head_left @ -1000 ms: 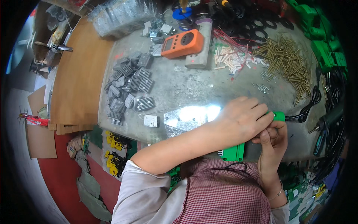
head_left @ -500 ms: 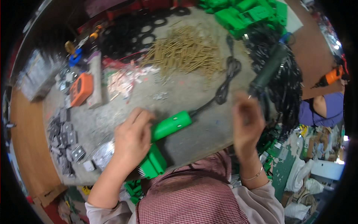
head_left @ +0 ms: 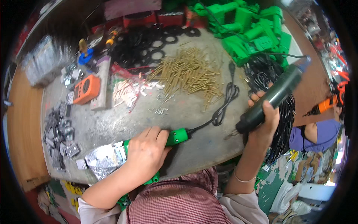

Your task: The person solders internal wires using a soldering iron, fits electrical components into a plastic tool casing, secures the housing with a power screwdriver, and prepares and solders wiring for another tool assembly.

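My left hand (head_left: 147, 153) is wrapped over a green plastic-bodied corded tool (head_left: 176, 137) at the table's front edge. Its round handle end with two screw holes sticks out past my fingers, and a black cord (head_left: 222, 112) runs from it. Most of the tool's body is hidden under my hand. In my right hand (head_left: 265, 119) is a dark green electric screwdriver (head_left: 276, 93), tilted with its blurred tip pointing down and left toward the table. That tip is apart from the green tool. A crumpled silvery bag (head_left: 102, 160) lies beside my left hand.
Brass-coloured rods (head_left: 190, 71) are heaped mid-table, with black rings (head_left: 158, 44) behind them. Green housings (head_left: 242, 33) pile up far right above bundled black cables (head_left: 285, 112). An orange multimeter (head_left: 86, 89) and grey blocks (head_left: 59, 138) sit left. Another person's purple sleeve (head_left: 320, 136) shows right.
My right hand has closed round the electric screwdriver and tilted it over the table. My left hand has shifted onto the green tool, which now lies with its handle lower and more level.
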### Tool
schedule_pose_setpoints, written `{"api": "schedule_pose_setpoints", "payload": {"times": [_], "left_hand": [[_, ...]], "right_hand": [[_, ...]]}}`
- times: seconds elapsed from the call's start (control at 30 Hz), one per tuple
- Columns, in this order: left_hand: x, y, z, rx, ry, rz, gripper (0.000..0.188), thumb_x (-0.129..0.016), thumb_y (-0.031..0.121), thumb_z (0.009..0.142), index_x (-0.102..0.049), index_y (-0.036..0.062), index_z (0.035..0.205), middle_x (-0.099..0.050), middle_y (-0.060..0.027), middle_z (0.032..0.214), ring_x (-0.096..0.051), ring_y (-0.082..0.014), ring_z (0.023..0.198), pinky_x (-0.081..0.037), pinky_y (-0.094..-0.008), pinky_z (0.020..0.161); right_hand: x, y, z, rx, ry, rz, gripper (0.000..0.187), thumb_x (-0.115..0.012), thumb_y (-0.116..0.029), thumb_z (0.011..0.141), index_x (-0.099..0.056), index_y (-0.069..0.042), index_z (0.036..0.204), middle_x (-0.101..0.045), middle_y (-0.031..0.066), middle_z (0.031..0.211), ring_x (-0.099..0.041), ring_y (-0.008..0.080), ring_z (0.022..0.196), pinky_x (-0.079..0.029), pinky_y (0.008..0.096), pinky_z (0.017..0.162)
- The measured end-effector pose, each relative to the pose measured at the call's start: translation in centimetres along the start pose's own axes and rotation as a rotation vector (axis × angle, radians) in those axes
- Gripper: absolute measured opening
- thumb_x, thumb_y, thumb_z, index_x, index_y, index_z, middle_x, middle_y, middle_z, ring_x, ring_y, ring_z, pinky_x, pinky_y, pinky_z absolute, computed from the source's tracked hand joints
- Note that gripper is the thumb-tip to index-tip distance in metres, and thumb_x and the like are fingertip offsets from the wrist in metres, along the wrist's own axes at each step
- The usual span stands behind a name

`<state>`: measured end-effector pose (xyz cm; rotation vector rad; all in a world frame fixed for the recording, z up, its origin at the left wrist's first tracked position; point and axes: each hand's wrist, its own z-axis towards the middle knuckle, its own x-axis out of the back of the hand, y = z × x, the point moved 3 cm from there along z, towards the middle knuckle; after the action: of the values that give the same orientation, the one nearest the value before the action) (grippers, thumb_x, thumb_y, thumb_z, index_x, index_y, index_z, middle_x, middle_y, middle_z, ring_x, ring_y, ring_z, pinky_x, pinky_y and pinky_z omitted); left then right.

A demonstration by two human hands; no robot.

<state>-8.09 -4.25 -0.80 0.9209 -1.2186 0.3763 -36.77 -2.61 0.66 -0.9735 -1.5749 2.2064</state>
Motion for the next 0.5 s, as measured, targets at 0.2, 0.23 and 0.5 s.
{"api": "schedule_pose_setpoints", "payload": {"times": [0.2, 0.23, 0.5], "left_hand": [[0.1, -1.4, 0.5, 0.072, 0.104, -0.215, 0.036, -0.080, 0.008, 0.067, -0.061, 0.0041, 0.097, -0.058, -0.0127, 0.091, -0.059, -0.0356, 0.088, -0.049, -0.0440, 0.074], [0.1, -1.6, 0.8, 0.095, 0.094, -0.231, 0.036, -0.080, 0.008, 0.067, -0.061, 0.0041, 0.097, -0.058, -0.0127, 0.091, -0.059, -0.0356, 0.088, -0.049, -0.0440, 0.074], [-0.6, -2.1, 0.7, 0.065, 0.153, -0.260, 0.039, -0.080, 0.007, 0.062, -0.060, 0.0028, 0.095, -0.056, -0.0129, 0.090, -0.058, -0.0344, 0.086, -0.049, -0.0436, 0.073]], "right_hand": [[-8.8, -2.2, -2.9, -0.035, -0.406, 0.291, 0.068, -0.058, -0.044, 0.091, -0.038, 0.001, 0.137, -0.051, 0.0064, 0.083, -0.051, 0.0155, 0.069, -0.046, 0.0349, 0.067], [-10.0, -2.2, -3.6, 0.000, -0.442, 0.303, 0.069, -0.057, -0.050, 0.091, -0.041, 0.001, 0.135, -0.047, 0.0053, 0.083, -0.047, 0.0139, 0.066, -0.043, 0.0335, 0.067], [-13.3, 0.9, -5.2, 0.149, -0.812, 0.150, 0.070, -0.062, -0.061, 0.083, -0.046, -0.004, 0.121, -0.051, 0.0057, 0.077, -0.051, 0.0151, 0.057, -0.044, 0.0331, 0.061]]}}
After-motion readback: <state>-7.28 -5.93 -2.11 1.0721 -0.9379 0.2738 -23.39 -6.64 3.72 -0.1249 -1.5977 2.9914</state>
